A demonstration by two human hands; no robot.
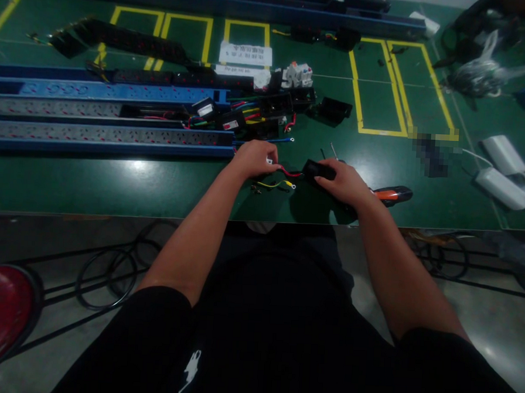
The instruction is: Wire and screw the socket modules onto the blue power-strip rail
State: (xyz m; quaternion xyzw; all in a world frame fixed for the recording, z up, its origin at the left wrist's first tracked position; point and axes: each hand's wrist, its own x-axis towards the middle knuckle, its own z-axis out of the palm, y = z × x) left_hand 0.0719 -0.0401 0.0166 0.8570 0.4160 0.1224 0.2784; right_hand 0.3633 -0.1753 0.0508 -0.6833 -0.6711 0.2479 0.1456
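Observation:
My right hand [341, 182] is closed round a black plastic housing [317, 170] just above the green bench. From the housing's left end runs a short red wire [291, 173] toward my left hand [256, 159]. The fingers of my left hand are pinched at the wire's other end, by a small white piece [269, 160]; the exact grip is partly hidden. Below them lies a yellow-green wire [272, 185] with a ring terminal, beside several small screws [256, 190]. A blue wire [283, 140] with a ring terminal sticks out above my left hand.
Long blue rails with socket strips [116, 135] lie at left. Black housings with coloured wires [258, 111] sit ahead, near white breakers [297, 75]. An orange-black tool [392, 195] rests right of my right hand. White adapters [503, 174] lie far right. A red stool [1, 317] stands below left.

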